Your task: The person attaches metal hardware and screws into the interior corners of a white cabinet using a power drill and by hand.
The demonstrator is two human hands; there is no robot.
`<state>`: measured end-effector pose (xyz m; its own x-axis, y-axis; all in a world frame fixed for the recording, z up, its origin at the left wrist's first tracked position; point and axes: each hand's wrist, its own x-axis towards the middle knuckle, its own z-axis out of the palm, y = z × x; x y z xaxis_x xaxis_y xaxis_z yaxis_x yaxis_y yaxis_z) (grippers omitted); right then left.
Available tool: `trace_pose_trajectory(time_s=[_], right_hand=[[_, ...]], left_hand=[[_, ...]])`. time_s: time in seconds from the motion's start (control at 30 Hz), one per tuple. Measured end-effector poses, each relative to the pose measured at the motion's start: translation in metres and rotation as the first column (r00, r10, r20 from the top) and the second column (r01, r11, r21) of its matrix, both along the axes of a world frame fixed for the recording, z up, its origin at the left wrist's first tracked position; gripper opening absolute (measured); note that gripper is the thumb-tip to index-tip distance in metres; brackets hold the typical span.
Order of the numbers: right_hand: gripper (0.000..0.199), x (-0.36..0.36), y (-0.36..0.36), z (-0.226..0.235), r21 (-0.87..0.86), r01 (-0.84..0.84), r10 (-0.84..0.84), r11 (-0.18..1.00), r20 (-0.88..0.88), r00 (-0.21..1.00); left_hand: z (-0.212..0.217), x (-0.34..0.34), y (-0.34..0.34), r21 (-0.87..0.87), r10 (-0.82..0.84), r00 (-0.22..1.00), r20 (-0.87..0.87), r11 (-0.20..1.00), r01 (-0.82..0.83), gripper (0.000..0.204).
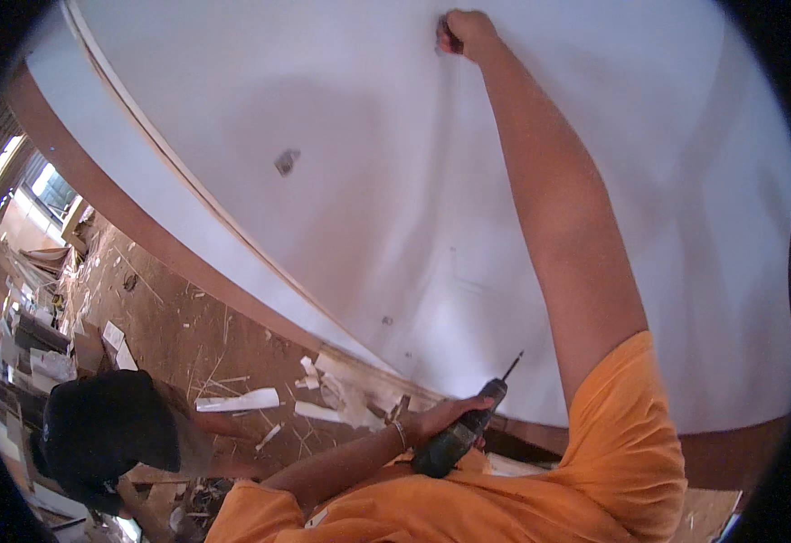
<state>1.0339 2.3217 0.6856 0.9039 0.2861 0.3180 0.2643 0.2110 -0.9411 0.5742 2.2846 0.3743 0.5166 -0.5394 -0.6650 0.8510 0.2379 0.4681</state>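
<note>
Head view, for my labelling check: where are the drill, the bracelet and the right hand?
Drill (440, 452), head view: on its dark body.
Bracelet (402, 434), head view: on its band.
Right hand (475, 33), head view: on its back.

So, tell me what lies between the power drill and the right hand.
In the head view, a shadowed stretch of white panel lies between power drill and right hand.
</note>
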Motion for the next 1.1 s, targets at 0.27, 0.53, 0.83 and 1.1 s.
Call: trace_pose_trajectory(time_s=[0.27,0.53,0.83,1.1], right_hand=[[0.026,-0.240,-0.106,-0.045,0.186,0.178,-0.208,0.966,0.158,0.965],[0.029,-0.624,-0.245,-0.382,-0.796,0.223,-0.371,0.563,-0.001,0.929],[0.083,-0.837,-0.213,-0.363,-0.220,0.200,-0.286,0.955,-0.494,0.821],[0.055,-0.893,-0.337,-0.344,-0.248,0.361,-0.428,0.899,-0.322,0.845]], left_hand=[[-0.009,-0.057,0.016,-0.028,0.075,0.997,-0.017,0.997,-0.075,0.050],[-0.029,-0.147,0.018,-0.110,0.110,0.993,-0.031,0.988,-0.113,0.052],[0.010,-0.248,-0.092,-0.008,0.166,0.986,-0.016,0.986,-0.166,0.047],[-0.014,-0.316,-0.237,0.632,-0.556,0.646,0.523,0.761,0.144,0.080]])
